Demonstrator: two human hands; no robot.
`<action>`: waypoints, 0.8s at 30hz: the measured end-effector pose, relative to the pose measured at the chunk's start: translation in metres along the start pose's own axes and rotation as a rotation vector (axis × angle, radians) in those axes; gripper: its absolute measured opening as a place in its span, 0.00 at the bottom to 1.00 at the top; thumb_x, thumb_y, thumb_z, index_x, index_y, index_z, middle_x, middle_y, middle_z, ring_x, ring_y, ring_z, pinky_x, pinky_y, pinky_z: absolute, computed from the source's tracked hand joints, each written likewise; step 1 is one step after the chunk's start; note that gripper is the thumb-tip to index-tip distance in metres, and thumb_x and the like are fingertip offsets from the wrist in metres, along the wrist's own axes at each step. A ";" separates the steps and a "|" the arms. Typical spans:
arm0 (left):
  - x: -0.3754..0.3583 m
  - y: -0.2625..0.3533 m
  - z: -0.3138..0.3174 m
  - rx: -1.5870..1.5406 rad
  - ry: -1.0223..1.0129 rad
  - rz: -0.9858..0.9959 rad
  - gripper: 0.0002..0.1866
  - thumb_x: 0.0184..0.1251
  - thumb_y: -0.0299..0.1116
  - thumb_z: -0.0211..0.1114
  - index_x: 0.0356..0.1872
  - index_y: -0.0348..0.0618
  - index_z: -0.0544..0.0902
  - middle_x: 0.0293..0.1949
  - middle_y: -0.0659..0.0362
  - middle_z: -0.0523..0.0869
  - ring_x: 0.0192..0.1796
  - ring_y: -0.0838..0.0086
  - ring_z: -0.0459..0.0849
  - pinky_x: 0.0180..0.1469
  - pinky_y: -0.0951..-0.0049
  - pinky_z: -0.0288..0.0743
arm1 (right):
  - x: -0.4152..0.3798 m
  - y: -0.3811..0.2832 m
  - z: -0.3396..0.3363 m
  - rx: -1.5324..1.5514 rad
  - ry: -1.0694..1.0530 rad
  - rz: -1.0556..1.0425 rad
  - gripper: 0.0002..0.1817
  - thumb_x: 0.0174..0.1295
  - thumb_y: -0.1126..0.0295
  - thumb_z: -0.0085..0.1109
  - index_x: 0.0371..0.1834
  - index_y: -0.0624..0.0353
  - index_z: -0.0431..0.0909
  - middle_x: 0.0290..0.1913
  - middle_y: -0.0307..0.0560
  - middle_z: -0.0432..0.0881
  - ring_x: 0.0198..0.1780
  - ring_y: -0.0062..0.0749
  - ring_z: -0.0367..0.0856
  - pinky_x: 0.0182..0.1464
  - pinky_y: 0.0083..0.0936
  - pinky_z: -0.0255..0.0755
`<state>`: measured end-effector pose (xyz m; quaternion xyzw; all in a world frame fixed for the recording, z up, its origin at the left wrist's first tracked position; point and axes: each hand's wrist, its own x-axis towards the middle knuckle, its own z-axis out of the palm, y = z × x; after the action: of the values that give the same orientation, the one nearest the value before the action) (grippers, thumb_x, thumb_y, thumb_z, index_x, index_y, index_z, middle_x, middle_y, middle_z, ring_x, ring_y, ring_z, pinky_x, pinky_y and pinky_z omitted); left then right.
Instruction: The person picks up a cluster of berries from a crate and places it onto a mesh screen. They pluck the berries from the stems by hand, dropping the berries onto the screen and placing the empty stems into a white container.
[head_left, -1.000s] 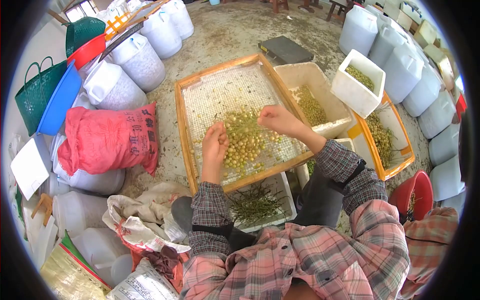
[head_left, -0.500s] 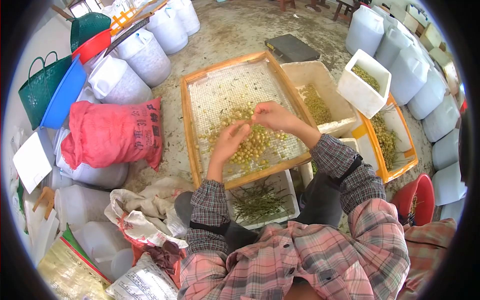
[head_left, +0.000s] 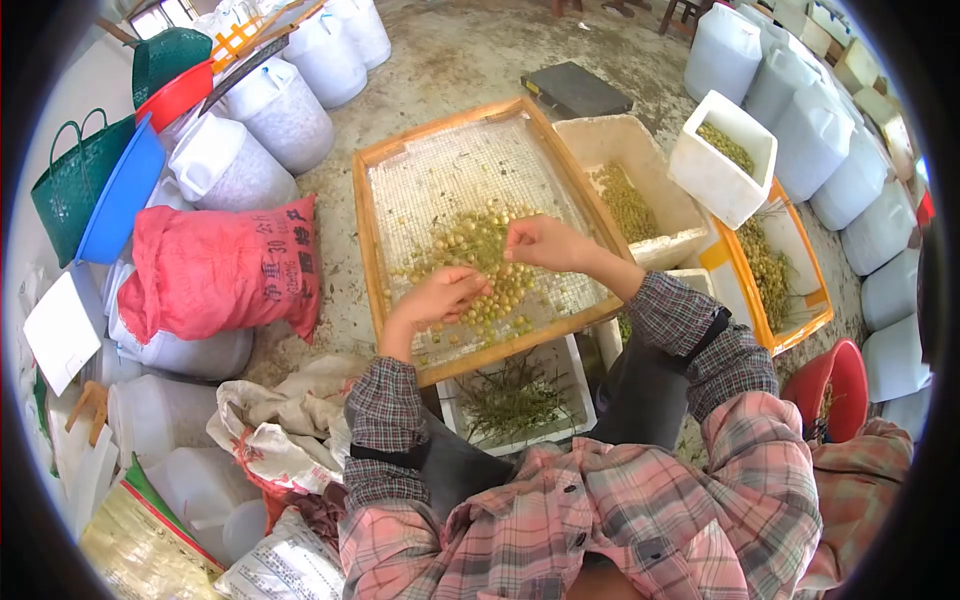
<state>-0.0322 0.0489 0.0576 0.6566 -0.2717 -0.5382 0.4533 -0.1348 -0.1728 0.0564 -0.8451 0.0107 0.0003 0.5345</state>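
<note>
A wood-framed mesh tray (head_left: 366,225) lies in front of me, with a heap of small yellow-green fruits (head_left: 480,240) on its mesh. My left hand (head_left: 440,297) is over the near left part of the heap, fingers pinched together; what they hold, if anything, is too small to name. Above the heap's right side, my right hand (head_left: 543,243) has thumb and fingers closed at their tips, and its hold is also unclear. Below the tray's near edge sits a white box (head_left: 585,400) with green stems (head_left: 515,400) in it.
Foam boxes of fruit (head_left: 655,148) (head_left: 745,190) and an orange-rimmed crate (head_left: 822,290) stand right. A red bucket (head_left: 850,385) is at lower right. Left are a red sack (head_left: 220,265), a blue basin (head_left: 122,200) and white barrels (head_left: 285,115). A black case (head_left: 578,88) lies beyond the tray.
My hands have moved apart: the left went left and down, the right slightly right and down. The view has shifted slightly.
</note>
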 end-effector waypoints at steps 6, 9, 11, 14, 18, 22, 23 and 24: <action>-0.010 0.013 -0.003 0.378 -0.026 -0.019 0.15 0.74 0.39 0.54 0.49 0.40 0.82 0.22 0.67 0.74 0.19 0.85 0.67 0.20 0.80 0.60 | -0.019 -0.003 0.010 -0.070 0.007 -0.036 0.10 0.59 0.67 0.64 0.30 0.61 0.75 0.23 0.40 0.76 0.25 0.24 0.72 0.30 0.26 0.68; -0.015 0.019 0.005 0.564 0.068 -0.024 0.14 0.74 0.38 0.53 0.49 0.42 0.83 0.27 0.63 0.78 0.21 0.84 0.71 0.21 0.79 0.63 | -0.033 -0.008 0.014 -0.181 0.079 -0.166 0.09 0.60 0.68 0.62 0.30 0.61 0.74 0.22 0.43 0.76 0.24 0.27 0.73 0.30 0.27 0.68; -0.019 0.002 -0.013 0.514 0.134 -0.065 0.15 0.74 0.38 0.53 0.50 0.40 0.82 0.29 0.62 0.79 0.21 0.82 0.72 0.22 0.79 0.65 | -0.050 -0.017 0.001 -0.210 0.052 -0.047 0.09 0.60 0.67 0.61 0.30 0.60 0.74 0.22 0.46 0.77 0.25 0.31 0.74 0.30 0.28 0.68; -0.010 -0.021 -0.043 0.091 0.214 0.018 0.18 0.76 0.40 0.50 0.54 0.37 0.79 0.35 0.60 0.81 0.24 0.81 0.75 0.25 0.79 0.71 | -0.066 -0.026 0.011 -0.190 -0.057 -0.044 0.10 0.60 0.65 0.61 0.30 0.60 0.74 0.24 0.48 0.79 0.27 0.37 0.78 0.32 0.33 0.70; -0.017 -0.015 -0.032 -0.495 0.301 0.139 0.24 0.78 0.43 0.47 0.61 0.33 0.71 0.46 0.52 0.81 0.38 0.73 0.82 0.40 0.74 0.82 | -0.096 -0.002 0.069 -0.355 -0.230 -0.117 0.11 0.59 0.63 0.60 0.33 0.59 0.77 0.26 0.52 0.81 0.33 0.45 0.83 0.38 0.41 0.74; -0.024 -0.009 -0.020 -0.746 0.182 0.219 0.28 0.78 0.44 0.46 0.65 0.28 0.64 0.58 0.40 0.74 0.55 0.59 0.79 0.59 0.63 0.78 | -0.086 0.001 0.081 -0.265 -0.257 -0.117 0.10 0.58 0.64 0.60 0.37 0.58 0.80 0.29 0.53 0.83 0.35 0.46 0.83 0.40 0.42 0.75; -0.024 -0.011 -0.020 -0.759 0.168 0.236 0.29 0.78 0.44 0.45 0.66 0.27 0.63 0.60 0.39 0.73 0.57 0.57 0.78 0.61 0.62 0.76 | -0.075 -0.007 0.076 -0.216 -0.289 -0.044 0.10 0.57 0.64 0.60 0.38 0.58 0.80 0.29 0.53 0.83 0.35 0.46 0.83 0.41 0.41 0.75; -0.024 -0.012 -0.021 -0.774 0.153 0.255 0.29 0.78 0.45 0.45 0.66 0.27 0.62 0.62 0.37 0.71 0.60 0.54 0.76 0.64 0.60 0.74 | -0.063 -0.010 0.072 -0.214 -0.177 -0.068 0.10 0.57 0.66 0.60 0.38 0.58 0.80 0.30 0.52 0.84 0.35 0.46 0.83 0.41 0.41 0.75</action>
<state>-0.0206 0.0804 0.0584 0.4369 -0.0942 -0.4897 0.7486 -0.1968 -0.1029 0.0352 -0.8939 -0.0653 0.0577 0.4397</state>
